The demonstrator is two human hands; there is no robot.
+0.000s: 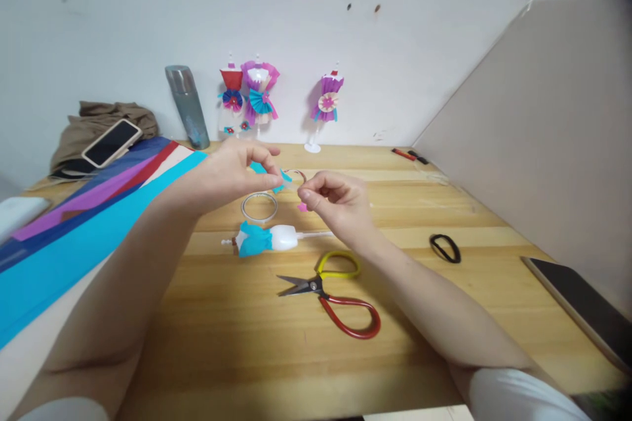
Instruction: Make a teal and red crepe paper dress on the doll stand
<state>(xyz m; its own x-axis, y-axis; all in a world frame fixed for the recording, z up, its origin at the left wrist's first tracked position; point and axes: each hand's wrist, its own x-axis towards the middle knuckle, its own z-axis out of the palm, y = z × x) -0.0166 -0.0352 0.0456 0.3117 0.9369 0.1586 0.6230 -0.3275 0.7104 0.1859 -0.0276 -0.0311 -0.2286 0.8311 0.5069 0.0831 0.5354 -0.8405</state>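
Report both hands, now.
Left hand: closed in a pinch, apparently holding a small pale strip.
Right hand: closed in a pinch, apparently on the same strip.

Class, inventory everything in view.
Scissors: 1, yellow, red, front
Lying mannequin: 1, white, blue, centre
Standing mannequins: 3, multicoloured, rear
Rings: 2, silvery, reddish, centre
Scraps: several, blue, pink, centre
Sheets: several, multicoloured, left
Bottle: 1, grey, rear
Cloth: 1, brown, left
Phone: 1, black, left
Device: 1, dark, right
Loop: 1, black, right
Slab: 1, white, left
Sticks: few, red, black, right
Strip: 1, translucent, centre
Table: 1, tan, beneath
Walls: 2, pale, rear, right
Left hand: 1, bare, centre
Right hand: 1, bare, centre
Sleeves: 2, white, bottom
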